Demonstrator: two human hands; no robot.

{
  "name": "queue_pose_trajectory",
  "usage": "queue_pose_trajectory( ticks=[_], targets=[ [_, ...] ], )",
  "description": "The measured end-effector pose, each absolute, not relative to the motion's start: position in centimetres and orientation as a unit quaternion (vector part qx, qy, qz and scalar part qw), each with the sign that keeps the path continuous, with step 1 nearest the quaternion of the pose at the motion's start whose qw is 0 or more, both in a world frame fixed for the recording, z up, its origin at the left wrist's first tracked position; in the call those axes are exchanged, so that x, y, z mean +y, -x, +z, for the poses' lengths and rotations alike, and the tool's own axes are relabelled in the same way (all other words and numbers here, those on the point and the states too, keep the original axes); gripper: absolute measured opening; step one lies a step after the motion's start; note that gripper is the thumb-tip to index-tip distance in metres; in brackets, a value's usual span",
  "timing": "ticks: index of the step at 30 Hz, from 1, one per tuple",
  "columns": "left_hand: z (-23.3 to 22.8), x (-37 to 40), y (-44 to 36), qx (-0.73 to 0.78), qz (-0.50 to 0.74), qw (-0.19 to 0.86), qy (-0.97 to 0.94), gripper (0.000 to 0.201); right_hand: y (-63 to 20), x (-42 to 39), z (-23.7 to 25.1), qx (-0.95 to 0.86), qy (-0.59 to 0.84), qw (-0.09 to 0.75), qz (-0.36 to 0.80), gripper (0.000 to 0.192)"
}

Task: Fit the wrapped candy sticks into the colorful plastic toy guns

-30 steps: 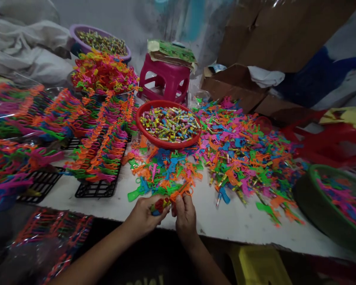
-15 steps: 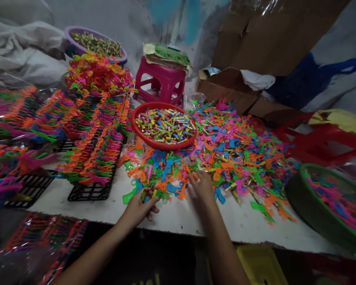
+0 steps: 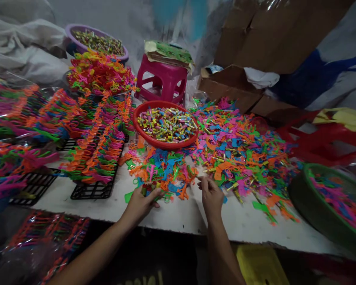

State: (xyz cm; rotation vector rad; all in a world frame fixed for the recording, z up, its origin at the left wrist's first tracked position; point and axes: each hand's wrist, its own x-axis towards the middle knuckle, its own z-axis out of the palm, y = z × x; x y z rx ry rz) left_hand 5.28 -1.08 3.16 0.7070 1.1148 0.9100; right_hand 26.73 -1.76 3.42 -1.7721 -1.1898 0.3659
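The left hand [image 3: 140,202] rests at the near edge of the loose heap of plastic toy pieces [image 3: 225,154], fingers curled around a small bundle of pieces [image 3: 146,191]. The right hand [image 3: 212,194] lifts just off the heap, fingertips pinched narrow; whether they grip anything is too small to tell. The pieces look light and tangled, so a pull could likely drag neighbours off the white table [image 3: 195,217] at its near edge. The red bowl of small tubes [image 3: 167,124] sits just beyond. Filled black racks [image 3: 91,190] crowd the left, a green basin [image 3: 329,209] the right.
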Motion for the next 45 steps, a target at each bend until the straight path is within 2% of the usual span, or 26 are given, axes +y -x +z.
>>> queue_pose_trajectory(
  ticks=[4, 8, 10, 12, 15, 18, 20, 23, 26, 30, 32, 35, 37, 38, 40, 43, 45],
  targets=[
    [3.1, -1.1, -5.2, 0.502, 0.401, 0.690, -0.334, 0.035, -27.7, -0.8, 2.2, -0.511, 0.744, 0.422, 0.086, 0.033],
    [1.1, -1.3, -4.5, 0.509, 0.376, 0.687, -0.356, 0.036, -29.2, 0.4, 0.1, -0.470, 0.805, 0.339, 0.125, 0.040],
    [0.1, -1.4, -4.4, 0.513, 0.369, 0.687, -0.357, 0.035, -29.3, 1.0, -0.9, -0.438, 0.818, 0.341, 0.149, 0.043],
    [-0.4, -1.4, -4.4, 0.519, 0.374, 0.680, -0.358, 0.034, -29.0, 1.5, -1.6, -0.407, 0.800, 0.402, 0.181, 0.046],
    [0.1, -1.4, -4.4, 0.530, 0.388, 0.669, -0.348, 0.034, -28.3, 1.9, -1.7, -0.356, 0.727, 0.537, 0.236, 0.050],
    [1.3, -1.4, -4.3, 0.527, 0.409, 0.674, -0.318, 0.038, -27.6, 1.4, -0.5, -0.316, 0.657, 0.641, 0.240, 0.047],
    [2.3, -1.4, -4.4, 0.515, 0.421, 0.687, -0.291, 0.040, -26.6, 0.6, 0.8, -0.299, 0.627, 0.682, 0.230, 0.044],
    [3.9, -1.5, -4.8, 0.487, 0.434, 0.707, -0.274, 0.040, -24.0, -1.0, 2.8, -0.294, 0.598, 0.701, 0.254, 0.042],
    [5.1, -1.5, -5.3, 0.442, 0.464, 0.713, -0.282, 0.036, -20.5, -2.9, 4.2, -0.328, 0.590, 0.663, 0.323, 0.037],
    [5.7, -1.3, -4.9, 0.443, 0.473, 0.704, -0.292, 0.028, -18.8, -4.8, 5.3, -0.485, 0.521, 0.533, 0.457, 0.029],
    [5.8, -1.3, -4.3, 0.438, 0.435, 0.726, -0.304, 0.025, -19.8, -4.8, 5.8, -0.585, 0.479, 0.487, 0.438, 0.027],
    [6.2, -1.7, -3.7, 0.412, 0.358, 0.781, -0.304, 0.025, -21.4, -4.0, 6.5, -0.711, 0.436, 0.422, 0.355, 0.035],
    [6.4, -1.9, -3.7, 0.406, 0.333, 0.795, -0.305, 0.026, -21.6, -3.5, 6.7, -0.766, 0.396, 0.394, 0.317, 0.030],
    [6.4, -2.0, -3.9, 0.412, 0.330, 0.789, -0.314, 0.026, -21.4, -3.3, 6.7, -0.774, 0.386, 0.398, 0.306, 0.022],
    [6.4, -2.0, -4.1, 0.445, 0.334, 0.758, -0.341, 0.027, -20.8, -3.3, 6.6, -0.707, 0.430, 0.475, 0.298, 0.011],
    [6.1, -2.1, -4.3, 0.474, 0.344, 0.721, -0.370, 0.037, -19.8, -3.2, 6.2, -0.482, 0.559, 0.589, 0.329, 0.015],
    [5.9, -2.1, -4.4, 0.479, 0.352, 0.709, -0.379, 0.048, -19.0, -3.1, 6.0, -0.394, 0.588, 0.601, 0.373, 0.021]
  ],
)
